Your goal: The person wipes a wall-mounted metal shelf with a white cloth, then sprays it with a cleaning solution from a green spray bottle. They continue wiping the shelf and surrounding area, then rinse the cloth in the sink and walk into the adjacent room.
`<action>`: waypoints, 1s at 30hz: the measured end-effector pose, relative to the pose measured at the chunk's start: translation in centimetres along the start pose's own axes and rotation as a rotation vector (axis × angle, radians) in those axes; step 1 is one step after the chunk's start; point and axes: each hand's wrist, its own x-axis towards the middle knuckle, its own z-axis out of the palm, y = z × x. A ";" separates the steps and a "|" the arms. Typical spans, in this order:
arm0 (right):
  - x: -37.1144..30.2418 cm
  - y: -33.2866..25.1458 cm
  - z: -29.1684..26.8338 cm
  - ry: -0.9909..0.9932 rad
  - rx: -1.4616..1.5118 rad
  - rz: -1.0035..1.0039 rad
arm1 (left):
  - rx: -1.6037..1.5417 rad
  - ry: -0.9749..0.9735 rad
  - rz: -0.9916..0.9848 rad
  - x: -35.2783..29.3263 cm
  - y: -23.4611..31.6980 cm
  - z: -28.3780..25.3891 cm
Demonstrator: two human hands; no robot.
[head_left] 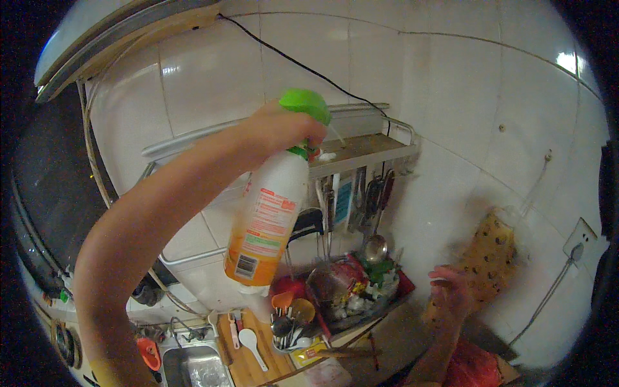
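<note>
Your left hand (290, 128) is wrapped around the green top of a white-and-orange spray bottle (269, 216), held tilted in front of the wall shelf (367, 147). Your right hand (452, 290) is blurred, below and to the right of that shelf near a yellow patterned bag (488, 255), its fingers seemingly part-curled, though I cannot tell whether they pinch anything. Below the shelf you have a ladle (376, 249), a cluttered red-edged tray (408, 286) and, lower left, a white rice paddle (251, 345).
</note>
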 end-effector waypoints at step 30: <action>-0.6 2.5 -1.3 -0.074 0.012 0.037 | -0.194 -0.211 -0.068 7.0 -0.5 2.5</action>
